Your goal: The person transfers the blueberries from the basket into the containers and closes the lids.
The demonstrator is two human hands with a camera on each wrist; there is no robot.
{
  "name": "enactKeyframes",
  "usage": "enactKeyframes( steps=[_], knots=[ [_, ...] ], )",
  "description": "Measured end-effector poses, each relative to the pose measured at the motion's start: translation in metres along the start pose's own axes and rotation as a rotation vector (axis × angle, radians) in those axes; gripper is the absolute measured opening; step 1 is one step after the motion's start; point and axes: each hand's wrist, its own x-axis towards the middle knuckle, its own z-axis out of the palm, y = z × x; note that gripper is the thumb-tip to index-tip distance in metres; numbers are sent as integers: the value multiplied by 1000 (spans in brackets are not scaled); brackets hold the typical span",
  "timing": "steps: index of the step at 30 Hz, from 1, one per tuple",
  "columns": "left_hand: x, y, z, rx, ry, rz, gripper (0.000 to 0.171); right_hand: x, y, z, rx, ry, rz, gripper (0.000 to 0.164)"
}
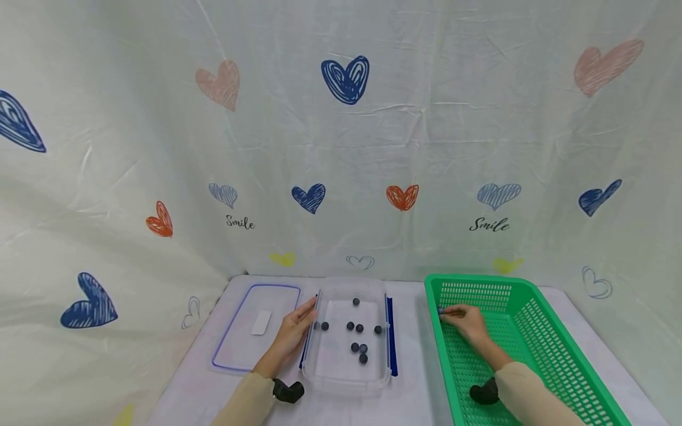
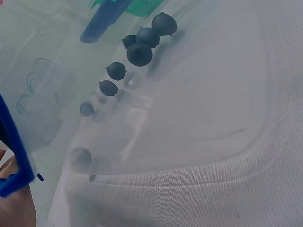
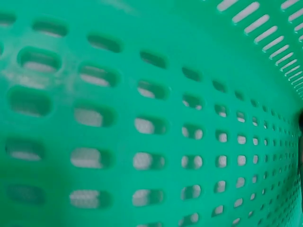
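Observation:
A clear plastic box (image 1: 346, 378) with blue side latches stands on the table, and several small dark blue balls (image 1: 355, 347) lie scattered in it. In the left wrist view the balls (image 2: 139, 54) show small pointed nubs. My left hand (image 1: 292, 331) rests against the box's left wall, its fingers fairly straight beside the latch (image 2: 16, 146). Over the left side of a green basket (image 1: 437, 343), my right hand (image 1: 469, 322) pinches one dark blue ball (image 1: 440, 310) between thumb and fingertips. The right wrist view shows mostly the basket's slotted wall (image 3: 128, 142); the held ball is not seen there.
To the left of the box lies a clear lid (image 1: 234, 331) with a blue seal and a white label (image 1: 261, 322). A white cloth (image 1: 412, 355) covers the table. Behind it hangs a curtain (image 1: 341, 148) printed with hearts. The basket's raised rim (image 1: 479, 277) stands at the right.

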Motion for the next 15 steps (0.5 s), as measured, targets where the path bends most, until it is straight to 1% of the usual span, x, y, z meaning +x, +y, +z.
enactKeyframes(
  steps=[6, 15],
  knots=[
    [1, 1, 1, -9, -3, 5, 56, 2, 2, 3, -9, 8, -46, 21],
    [1, -1, 0, -16, -2, 4, 57, -1, -2, 8, -52, 28, -77, 16]
  ],
)
